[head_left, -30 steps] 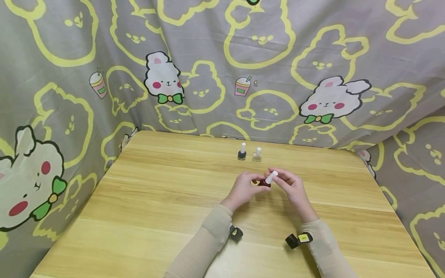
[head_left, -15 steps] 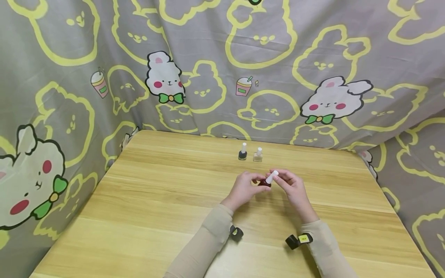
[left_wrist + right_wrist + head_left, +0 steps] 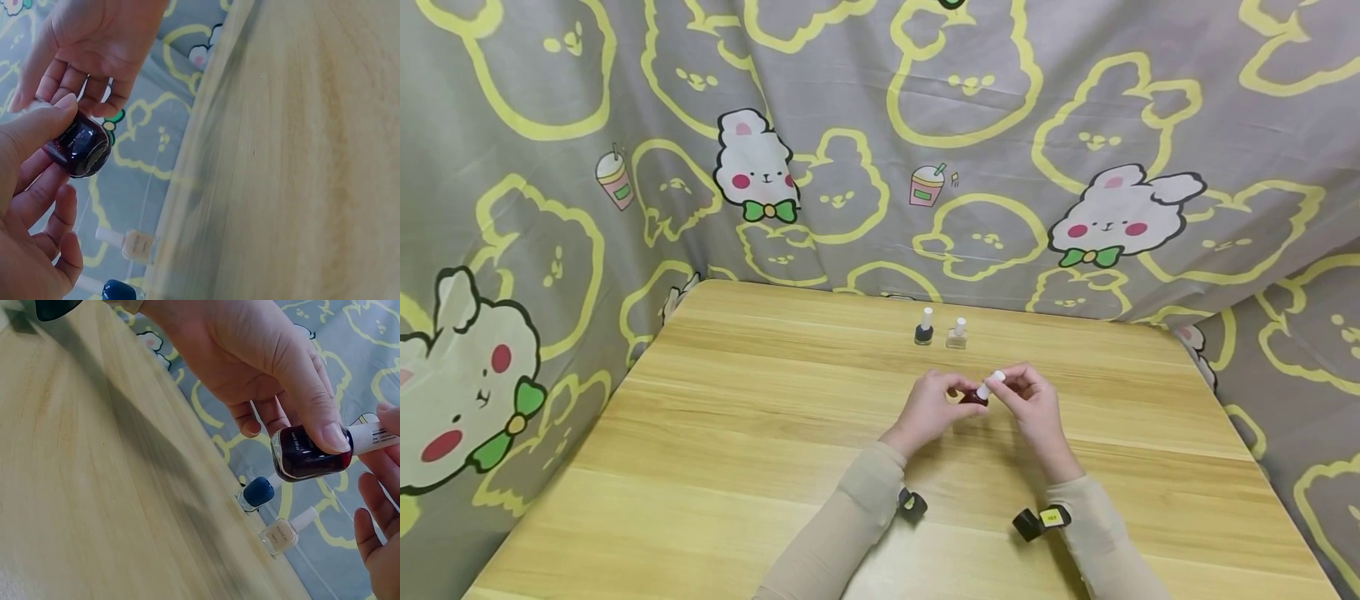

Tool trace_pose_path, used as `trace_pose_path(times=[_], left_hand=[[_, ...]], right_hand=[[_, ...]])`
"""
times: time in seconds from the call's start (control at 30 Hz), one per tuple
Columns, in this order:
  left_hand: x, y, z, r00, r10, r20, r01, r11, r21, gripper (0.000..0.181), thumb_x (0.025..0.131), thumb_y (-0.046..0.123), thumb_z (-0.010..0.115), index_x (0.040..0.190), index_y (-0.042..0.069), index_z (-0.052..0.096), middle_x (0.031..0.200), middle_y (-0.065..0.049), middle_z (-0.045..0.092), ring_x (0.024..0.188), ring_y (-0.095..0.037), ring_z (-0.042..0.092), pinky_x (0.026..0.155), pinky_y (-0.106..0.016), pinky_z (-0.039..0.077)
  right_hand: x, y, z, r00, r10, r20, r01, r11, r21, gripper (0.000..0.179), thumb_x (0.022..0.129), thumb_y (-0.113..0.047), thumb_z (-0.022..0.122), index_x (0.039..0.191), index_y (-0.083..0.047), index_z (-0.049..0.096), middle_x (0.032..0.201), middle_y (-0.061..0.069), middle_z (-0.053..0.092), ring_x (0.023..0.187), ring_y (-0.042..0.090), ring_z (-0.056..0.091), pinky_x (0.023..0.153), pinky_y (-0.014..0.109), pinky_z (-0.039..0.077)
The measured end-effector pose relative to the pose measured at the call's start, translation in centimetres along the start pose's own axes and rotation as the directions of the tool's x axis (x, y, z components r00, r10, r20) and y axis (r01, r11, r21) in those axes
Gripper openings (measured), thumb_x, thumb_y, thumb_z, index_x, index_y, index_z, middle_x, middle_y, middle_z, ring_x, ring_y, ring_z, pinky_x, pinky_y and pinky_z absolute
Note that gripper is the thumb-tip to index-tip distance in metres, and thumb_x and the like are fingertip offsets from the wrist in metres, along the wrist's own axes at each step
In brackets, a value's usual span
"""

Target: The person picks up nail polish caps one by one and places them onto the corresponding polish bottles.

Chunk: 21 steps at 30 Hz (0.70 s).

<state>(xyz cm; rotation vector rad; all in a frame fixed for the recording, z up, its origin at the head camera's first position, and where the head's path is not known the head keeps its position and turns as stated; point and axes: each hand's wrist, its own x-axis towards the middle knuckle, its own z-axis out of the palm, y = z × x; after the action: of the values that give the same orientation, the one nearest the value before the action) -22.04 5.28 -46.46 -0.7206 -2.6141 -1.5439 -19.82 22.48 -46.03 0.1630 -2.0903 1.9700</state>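
A dark red nail polish bottle (image 3: 974, 397) with a long white cap (image 3: 992, 383) is held tilted just above the table, the cap pointing up and right. My left hand (image 3: 925, 410) pinches its glass body, thumb across the front, as the right wrist view shows with the bottle (image 3: 309, 454) up close. On the white cap (image 3: 370, 437) lie the thumb and fingers of my right hand (image 3: 1033, 408), pinching it. The cap still sits against the bottle's neck. In the left wrist view the left thumb hides part of the bottle (image 3: 81, 147).
Farther back on the wooden table (image 3: 737, 417) stand a dark blue nail polish bottle (image 3: 923, 333) and a pale beige one (image 3: 957, 337), side by side with white caps. A patterned grey curtain (image 3: 850, 100) hangs behind the table and along both sides.
Both hands and the red bottle have shifted slightly to the right. The white cap leans a little farther right, and the right fingers have changed position on it.
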Motion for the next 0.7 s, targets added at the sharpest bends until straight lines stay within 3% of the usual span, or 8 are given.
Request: trace_pose_path(times=[0.43, 0.57, 0.7], left_hand=[[-0.14, 0.24, 0.22, 0.999, 0.031, -0.036, -0.029, 0.999, 0.040, 0.022, 0.075, 0.025, 0.084, 0.093, 0.018, 0.073, 0.090, 0.008, 0.075, 0.081, -0.006, 0.054, 0.074, -0.015, 0.040], [-0.14, 0.22, 0.26, 0.999, 0.019, -0.031, -0.017, 0.999, 0.039, 0.022, 0.076, 0.026, 0.083, 0.094, 0.019, 0.074, 0.089, 0.009, 0.075, 0.081, -0.006, 0.054, 0.074, -0.014, 0.040], [-0.08, 0.15, 0.23, 1.000, 0.009, -0.021, -0.008, 0.999, 0.044, 0.023, 0.077, 0.026, 0.082, 0.098, 0.019, 0.075, 0.091, 0.008, 0.075, 0.084, -0.009, 0.056, 0.075, -0.015, 0.041]], right_hand=[[-0.27, -0.05, 1.02, 0.990, -0.028, -0.135, 0.025, 0.999, -0.020, 0.019, 0.082, 0.005, 0.073, 0.086, 0.009, 0.055, 0.076, -0.010, 0.065, 0.070, 0.004, 0.058, 0.067, 0.016, 0.049], [-0.22, -0.05, 0.98, 0.993, -0.001, -0.116, 0.002, 1.000, 0.008, 0.019, 0.083, 0.004, 0.072, 0.089, 0.009, 0.054, 0.078, -0.010, 0.065, 0.071, 0.004, 0.059, 0.068, 0.016, 0.050], [-0.17, 0.14, 0.65, 0.999, 0.000, -0.044, -0.001, 1.000, -0.007, 0.023, 0.087, 0.002, 0.069, 0.102, 0.013, 0.056, 0.085, -0.013, 0.067, 0.078, 0.003, 0.062, 0.073, 0.016, 0.050]])
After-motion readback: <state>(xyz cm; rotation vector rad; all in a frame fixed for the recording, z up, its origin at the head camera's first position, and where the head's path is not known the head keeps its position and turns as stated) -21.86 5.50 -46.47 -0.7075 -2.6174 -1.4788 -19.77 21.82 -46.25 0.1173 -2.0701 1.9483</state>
